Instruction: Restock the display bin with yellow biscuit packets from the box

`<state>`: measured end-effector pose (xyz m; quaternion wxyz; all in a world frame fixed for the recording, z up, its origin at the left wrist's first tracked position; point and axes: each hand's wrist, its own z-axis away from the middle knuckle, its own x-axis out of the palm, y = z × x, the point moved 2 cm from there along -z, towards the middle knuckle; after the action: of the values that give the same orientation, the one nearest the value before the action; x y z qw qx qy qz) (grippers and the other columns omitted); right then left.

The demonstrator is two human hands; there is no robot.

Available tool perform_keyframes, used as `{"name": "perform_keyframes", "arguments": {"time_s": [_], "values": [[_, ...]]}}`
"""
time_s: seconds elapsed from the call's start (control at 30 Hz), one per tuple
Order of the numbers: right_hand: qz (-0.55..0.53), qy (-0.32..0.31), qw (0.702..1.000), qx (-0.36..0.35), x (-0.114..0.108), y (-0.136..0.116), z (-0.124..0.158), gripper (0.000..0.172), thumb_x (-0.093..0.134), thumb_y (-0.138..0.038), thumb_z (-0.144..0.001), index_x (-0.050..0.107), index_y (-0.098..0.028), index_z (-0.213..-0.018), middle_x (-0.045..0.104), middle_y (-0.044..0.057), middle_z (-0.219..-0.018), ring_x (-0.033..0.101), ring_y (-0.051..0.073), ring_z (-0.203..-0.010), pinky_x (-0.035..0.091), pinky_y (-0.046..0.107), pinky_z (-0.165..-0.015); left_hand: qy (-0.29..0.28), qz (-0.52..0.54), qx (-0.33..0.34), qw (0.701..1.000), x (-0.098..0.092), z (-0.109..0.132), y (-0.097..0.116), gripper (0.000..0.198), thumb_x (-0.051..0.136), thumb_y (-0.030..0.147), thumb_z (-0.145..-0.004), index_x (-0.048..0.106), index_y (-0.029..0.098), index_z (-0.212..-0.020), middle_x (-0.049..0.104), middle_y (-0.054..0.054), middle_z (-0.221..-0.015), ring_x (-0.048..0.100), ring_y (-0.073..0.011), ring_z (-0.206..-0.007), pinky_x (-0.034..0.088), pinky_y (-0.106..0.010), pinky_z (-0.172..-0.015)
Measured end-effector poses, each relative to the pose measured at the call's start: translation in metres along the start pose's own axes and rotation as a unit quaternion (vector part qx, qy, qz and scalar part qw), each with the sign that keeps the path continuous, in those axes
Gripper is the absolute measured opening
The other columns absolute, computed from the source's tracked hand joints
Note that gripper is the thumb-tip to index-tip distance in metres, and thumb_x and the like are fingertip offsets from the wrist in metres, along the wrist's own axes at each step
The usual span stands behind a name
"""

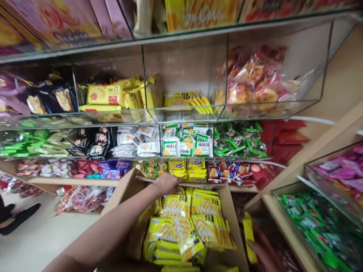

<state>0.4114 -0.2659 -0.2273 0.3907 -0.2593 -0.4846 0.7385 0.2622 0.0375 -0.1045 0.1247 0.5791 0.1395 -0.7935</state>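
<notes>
so, l hand point(168, 183) clamps far rim of cardboard box point(233, 206); apart from it, r hand point(265, 249) pinches 1 yellow pack point(248, 230) just right of box. prob lots left: many waffle packs point(174, 226) inside box, few similar packs point(177, 100) in shelf bin point(185, 62) above it.

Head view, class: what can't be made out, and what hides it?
In the head view:
Cardboard box: near end, cut off by bottom edge.
Right hand: finger detail, blurred.
Yellow packet in it: any print, blurred.
Lilac package: top, cut off by top edge.
Dark shoe: wearer's body, cut off by left edge.
</notes>
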Motion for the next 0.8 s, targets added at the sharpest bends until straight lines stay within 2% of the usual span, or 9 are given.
{"name": "perform_keyframes", "arguments": {"time_s": [0.07,0.13,0.23,0.33,0.5,0.6,0.67,0.8], "values": [[0.030,0.027,0.999,-0.021,0.005,-0.014,-0.004,0.067,0.071,-0.049,-0.052,0.049,-0.023,-0.110,0.064,0.006,-0.104,0.057,0.030,-0.100,0.048,0.040,-0.083,-0.003,-0.001,-0.010,1.000,0.006,-0.001,-0.008,0.033,0.045,0.035,-0.078,0.058,0.030,-0.109,0.071,-0.007,-0.088,0.066,-0.0256,-0.079,0.049,-0.035,-0.067],[0.059,0.028,0.996,-0.062,0.015,-0.033,-0.008,0.073,0.074,-0.045,-0.052,0.044,-0.021,-0.114,0.064,0.007,-0.101,0.060,0.028,-0.092,0.049,0.039,-0.079,-0.001,-0.003,-0.016,1.000,0.008,-0.003,-0.014,0.033,0.043,0.035,-0.080,0.057,0.029,-0.109,0.070,-0.008,-0.091,0.065,-0.0253,-0.082,0.048,-0.035,-0.069],[0.048,-0.047,0.992,-0.103,0.037,-0.057,-0.013,0.068,0.072,-0.040,-0.058,0.043,-0.020,-0.116,0.063,0.007,-0.101,0.061,0.024,-0.088,0.050,0.035,-0.074,0.003,-0.005,-0.012,1.000,0.010,-0.005,-0.018,0.033,0.041,0.036,-0.081,0.057,0.028,-0.108,0.069,-0.008,-0.093,0.063,-0.0260,-0.086,0.047,-0.036,-0.071],[0.042,-0.132,0.980,-0.144,0.057,-0.068,-0.014,0.063,0.070,-0.035,-0.062,0.044,-0.020,-0.118,0.061,0.008,-0.111,0.058,0.021,-0.097,0.047,0.034,-0.083,0.004,-0.004,-0.013,1.000,0.018,0.002,-0.021,0.035,0.039,0.035,-0.083,0.054,0.027,-0.113,0.069,-0.010,-0.092,0.063,-0.0280,-0.086,0.047,-0.038,-0.071],[0.068,-0.194,0.962,-0.180,0.076,-0.071,-0.018,0.061,0.066,-0.030,-0.067,0.042,-0.022,-0.123,0.054,0.008,-0.123,0.053,0.019,-0.108,0.042,0.035,-0.092,-0.003,0.013,-0.051,0.999,0.044,0.014,-0.035,0.037,0.039,0.037,-0.084,0.050,0.030,-0.118,0.069,-0.009,-0.100,0.064,-0.0256,-0.087,0.047,-0.034,-0.072],[0.079,-0.188,0.962,-0.180,0.083,-0.067,-0.023,0.057,0.067,-0.030,-0.067,0.045,-0.021,-0.119,0.057,0.009,-0.119,0.055,0.020,-0.105,0.043,0.035,-0.090,-0.003,0.026,-0.067,0.997,0.055,0.013,-0.045,0.036,0.039,0.039,-0.084,0.049,0.033,-0.118,0.067,-0.006,-0.105,0.063,-0.0233,-0.090,0.047,-0.032,-0.073],[0.076,-0.159,0.970,-0.169,0.085,-0.062,-0.026,0.053,0.069,-0.031,-0.064,0.048,-0.020,-0.112,0.061,0.009,-0.111,0.058,0.020,-0.099,0.045,0.035,-0.087,0.001,0.035,-0.073,0.997,0.058,0.011,-0.048,0.036,0.041,0.038,-0.083,0.049,0.034,-0.118,0.067,-0.005,-0.105,0.063,-0.0229,-0.091,0.046,-0.032,-0.074],[0.034,-0.107,0.989,-0.097,0.089,-0.057,-0.033,0.052,0.071,-0.037,-0.061,0.051,-0.018,-0.105,0.065,0.008,-0.100,0.062,0.020,-0.085,0.050,0.030,-0.067,0.011,0.059,-0.079,0.995,0.061,0.010,-0.050,0.033,0.043,0.034,-0.081,0.054,0.032,-0.112,0.067,-0.006,-0.104,0.063,-0.0233,-0.091,0.046,-0.033,-0.075]]}}
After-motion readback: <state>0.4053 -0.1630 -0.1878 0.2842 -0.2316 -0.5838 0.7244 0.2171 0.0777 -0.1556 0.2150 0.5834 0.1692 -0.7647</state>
